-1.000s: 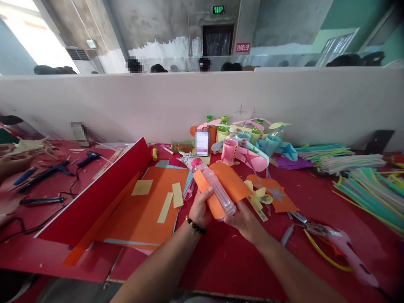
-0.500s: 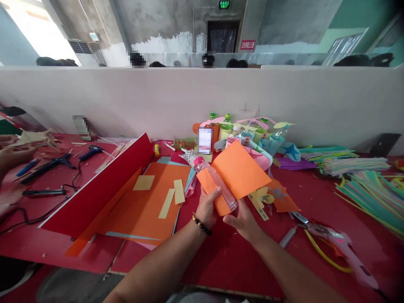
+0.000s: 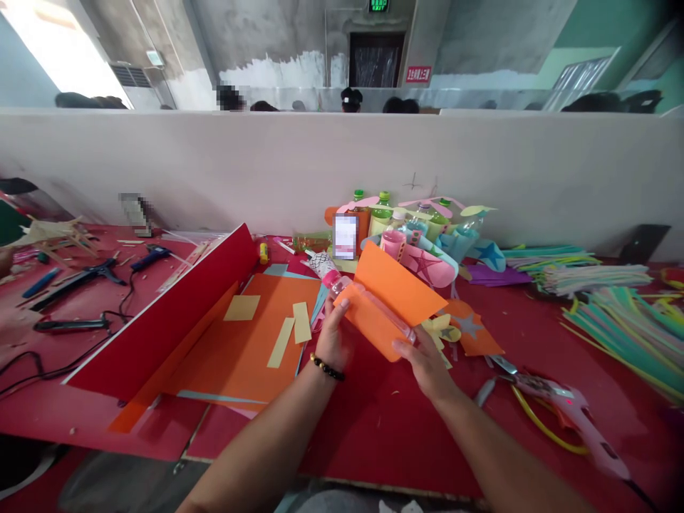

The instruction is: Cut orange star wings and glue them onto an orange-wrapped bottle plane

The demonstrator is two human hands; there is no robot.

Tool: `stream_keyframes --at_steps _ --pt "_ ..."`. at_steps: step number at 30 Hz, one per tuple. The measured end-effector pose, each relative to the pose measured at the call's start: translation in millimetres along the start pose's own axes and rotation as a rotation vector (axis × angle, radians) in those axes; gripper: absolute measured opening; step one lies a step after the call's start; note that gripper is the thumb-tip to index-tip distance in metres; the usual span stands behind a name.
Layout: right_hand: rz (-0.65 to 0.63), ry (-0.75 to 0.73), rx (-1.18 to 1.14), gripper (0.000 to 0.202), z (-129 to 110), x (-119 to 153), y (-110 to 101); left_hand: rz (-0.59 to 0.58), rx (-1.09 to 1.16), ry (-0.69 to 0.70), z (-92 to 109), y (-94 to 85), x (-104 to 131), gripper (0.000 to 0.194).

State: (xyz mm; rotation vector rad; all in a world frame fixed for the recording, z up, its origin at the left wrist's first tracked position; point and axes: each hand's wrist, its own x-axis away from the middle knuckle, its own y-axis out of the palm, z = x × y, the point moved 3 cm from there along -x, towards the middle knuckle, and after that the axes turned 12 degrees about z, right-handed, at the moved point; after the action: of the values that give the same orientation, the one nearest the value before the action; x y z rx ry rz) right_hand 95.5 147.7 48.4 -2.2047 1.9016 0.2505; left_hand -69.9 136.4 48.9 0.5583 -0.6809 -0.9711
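Observation:
A clear plastic bottle with a pink cap [image 3: 332, 278] lies tilted inside a folded sheet of orange paper [image 3: 398, 281]. My left hand [image 3: 333, 336] grips the bottle and the paper's near flap at the cap end, its thumb on the orange. At the bottle's base, my right hand [image 3: 425, 360] holds the lower corner of the paper, thumb in front and fingers behind. The far half of the sheet stands up behind the bottle. Just beyond lie yellow paper cutouts [image 3: 442, 329] and an orange piece with a grey star [image 3: 473, 328].
A pink hot glue gun [image 3: 574, 406] lies at right, near bundles of coloured strips [image 3: 625, 331]. Orange sheets [image 3: 251, 356] and a red board [image 3: 176, 313] are at left. Decorated bottles [image 3: 422, 228] and a phone [image 3: 345, 236] stand before the white partition [image 3: 267, 164].
My left hand has shifted toward the cap and my right hand has moved right to the base. The near orange flap now covers more of the bottle.

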Motion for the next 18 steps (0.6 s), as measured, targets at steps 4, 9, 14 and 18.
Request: stream_keyframes --at_steps 4,9,14,18 --pt "0.061 -0.019 -0.042 0.051 3.9 -6.3 -10.2 0.003 0.032 0.051 12.0 -7.4 -12.3 0.062" --pt "0.083 0.058 -0.039 0.05 13.1 -16.0 -21.0 0.072 -0.108 0.256 29.1 -18.4 -24.5 0.073" --pt "-0.086 0.116 -0.041 0.043 13.0 -26.0 -30.7 -0.063 -0.553 0.558 55.8 -14.8 -21.3 0.067" --pt "-0.167 0.184 0.003 0.045 18.5 -29.5 -38.5 -0.271 -0.836 0.445 52.4 -15.8 -21.4 0.063"
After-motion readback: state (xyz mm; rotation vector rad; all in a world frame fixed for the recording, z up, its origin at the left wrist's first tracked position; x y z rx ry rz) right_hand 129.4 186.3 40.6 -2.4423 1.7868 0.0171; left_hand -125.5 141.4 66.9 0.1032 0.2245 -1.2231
